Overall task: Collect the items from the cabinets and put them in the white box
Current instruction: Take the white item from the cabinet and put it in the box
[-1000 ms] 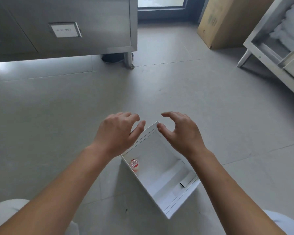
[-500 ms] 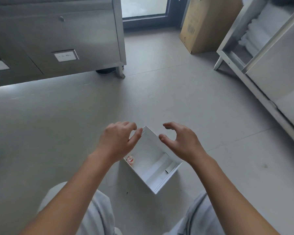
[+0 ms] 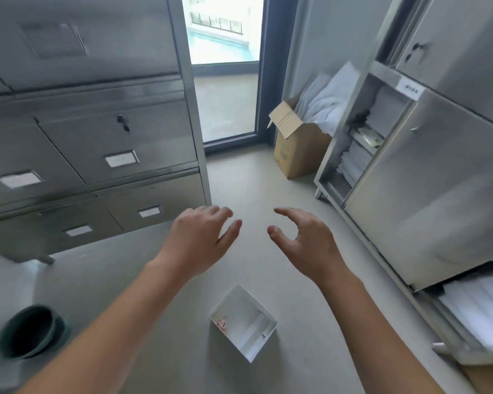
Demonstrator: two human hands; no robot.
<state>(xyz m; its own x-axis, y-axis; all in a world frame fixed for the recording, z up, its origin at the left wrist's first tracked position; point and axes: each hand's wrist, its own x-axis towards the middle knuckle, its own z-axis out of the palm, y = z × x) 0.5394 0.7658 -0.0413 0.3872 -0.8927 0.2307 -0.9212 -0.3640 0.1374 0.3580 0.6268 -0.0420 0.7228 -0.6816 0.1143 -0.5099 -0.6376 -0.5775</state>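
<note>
The left grip [image 3: 199,240] and right grip [image 3: 305,243] are now seen lifted clear of the box [image 3: 241,304], whose rim was flanked by them half a second ago. Both are held apart and empty, fingers loosely curved, nothing clamped. The box is left on the floor [image 3: 310,351], below both grips and nearer the body, with one small red-and-white item [image 3: 221,323] lying in its left corner. The view is raised, so a standing-up is judged. A closed steel cabinet [image 3: 97,143] is found beyond the left grip. An open cabinet [image 3: 439,180] with white stacks [image 3: 478,311] is found beside the right grip. A fresh fetch is judged to be starting, the open cabinet being the likelier source.
</note>
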